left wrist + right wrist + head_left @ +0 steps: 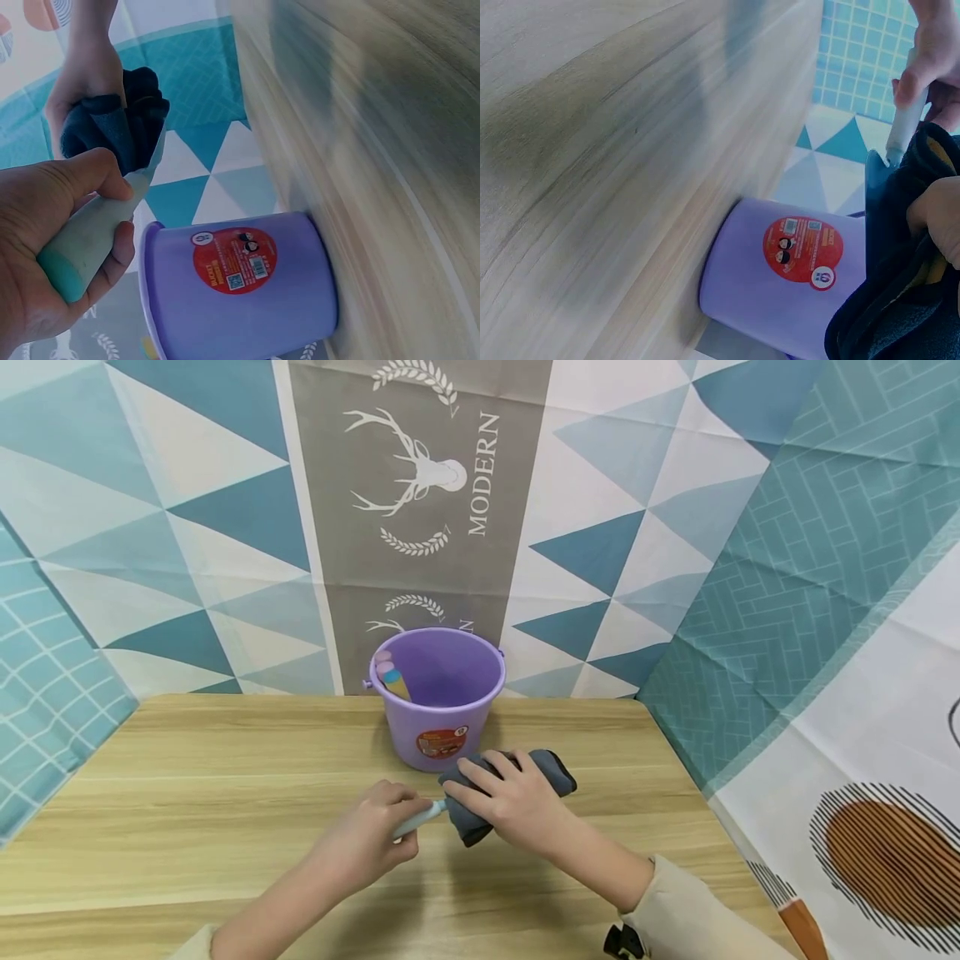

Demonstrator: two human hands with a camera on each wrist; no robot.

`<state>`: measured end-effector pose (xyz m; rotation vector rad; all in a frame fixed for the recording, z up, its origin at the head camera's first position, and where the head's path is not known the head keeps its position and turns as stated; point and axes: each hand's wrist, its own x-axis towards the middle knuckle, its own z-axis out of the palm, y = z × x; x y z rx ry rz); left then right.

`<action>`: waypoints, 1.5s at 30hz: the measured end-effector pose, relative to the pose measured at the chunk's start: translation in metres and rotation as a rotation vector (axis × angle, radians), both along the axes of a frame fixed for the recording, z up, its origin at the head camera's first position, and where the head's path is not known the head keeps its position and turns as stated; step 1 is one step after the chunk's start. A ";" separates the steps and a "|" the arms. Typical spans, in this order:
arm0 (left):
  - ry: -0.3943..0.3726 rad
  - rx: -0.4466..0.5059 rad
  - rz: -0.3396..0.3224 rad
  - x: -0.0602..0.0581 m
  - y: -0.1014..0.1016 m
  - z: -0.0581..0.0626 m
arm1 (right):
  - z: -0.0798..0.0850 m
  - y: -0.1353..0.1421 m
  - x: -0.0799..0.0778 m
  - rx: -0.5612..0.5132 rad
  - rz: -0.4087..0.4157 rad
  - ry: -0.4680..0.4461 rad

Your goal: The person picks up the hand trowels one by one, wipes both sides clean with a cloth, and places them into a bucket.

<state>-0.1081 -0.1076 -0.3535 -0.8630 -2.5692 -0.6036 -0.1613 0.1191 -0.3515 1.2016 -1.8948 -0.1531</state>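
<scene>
My left hand (382, 827) grips the pale handle (94, 232) of a flat-bladed tool, its teal butt end showing in the left wrist view. A dark grey-blue cloth (553, 770) with black edging is folded over the tool's blade (877, 199), which shows beside it in the right wrist view. My right hand (517, 793) holds the cloth around the blade, its fingers spread across the top and the thumb (936, 217) pressing it. The blade's far end is hidden by the cloth. Both hands are above the table, in front of the purple bucket (405, 735).
The bucket stands near the back edge of the wood-grain table (225, 802), a red label on its front. Inside lean pink-topped items (384, 662) and a yellow one with a blue top (397, 683). Patterned sheets (600, 485) hang behind and at both sides.
</scene>
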 end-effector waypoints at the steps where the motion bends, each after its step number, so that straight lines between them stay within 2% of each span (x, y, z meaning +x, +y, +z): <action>1: 0.006 0.002 -0.005 0.000 0.000 0.000 | 0.000 0.000 0.000 0.006 -0.008 0.001; 5: 0.007 0.010 -0.003 0.001 -0.002 0.000 | 0.000 0.003 0.001 0.031 -0.058 -0.017; 9: 0.000 0.026 0.007 0.003 -0.005 0.001 | 0.002 0.009 0.001 0.043 -0.101 -0.087; 13: 0.024 0.040 0.013 0.003 -0.008 -0.001 | 0.002 0.016 0.001 0.042 -0.126 -0.133; 18: 0.035 0.052 0.012 0.003 -0.011 -0.003 | 0.003 0.024 0.000 0.023 -0.145 -0.135; 28: 0.073 0.070 0.009 0.003 -0.014 -0.002 | 0.003 0.030 -0.004 -0.003 -0.123 -0.100; 34: 0.098 0.055 0.038 0.004 -0.016 -0.001 | 0.003 0.035 -0.005 -0.027 -0.135 -0.111; 40: 0.067 0.045 0.059 0.005 -0.020 -0.001 | 0.001 0.039 -0.006 -0.044 -0.138 -0.139; 45: -0.020 0.087 0.074 0.006 -0.024 0.000 | -0.001 0.044 -0.008 -0.037 -0.165 -0.172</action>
